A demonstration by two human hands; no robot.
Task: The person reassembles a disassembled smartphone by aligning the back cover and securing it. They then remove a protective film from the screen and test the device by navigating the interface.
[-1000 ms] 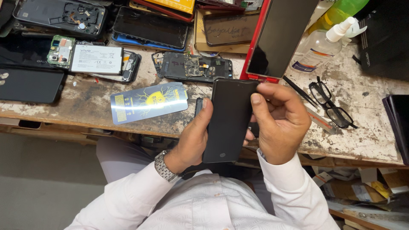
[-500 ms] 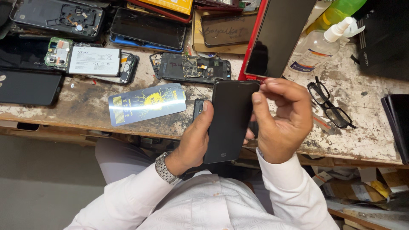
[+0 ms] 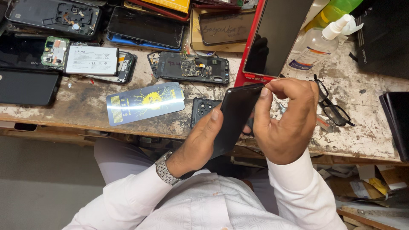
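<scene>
A black phone [image 3: 235, 116] is held between both hands above the near edge of the worn workbench [image 3: 85, 100]. My left hand [image 3: 202, 138] grips its lower left side, thumb on the glossy face. My right hand [image 3: 286, 119] wraps the right side, fingertips pinching the top corner. The phone is tilted, its face turned left. A black back cover with camera holes [image 3: 203, 108] lies on the bench just behind the left hand.
A blue and yellow flat packet [image 3: 145, 102] lies left of the hands. An opened phone with bare circuit board [image 3: 194, 68], several dismantled phones, a spray bottle [image 3: 317, 40], black glasses [image 3: 334, 108] and a red-edged tablet [image 3: 277, 34] crowd the bench.
The phone has been tilted more on edge, its face turning left. My right fingers moved to its top corner. The back cover behind it is now exposed.
</scene>
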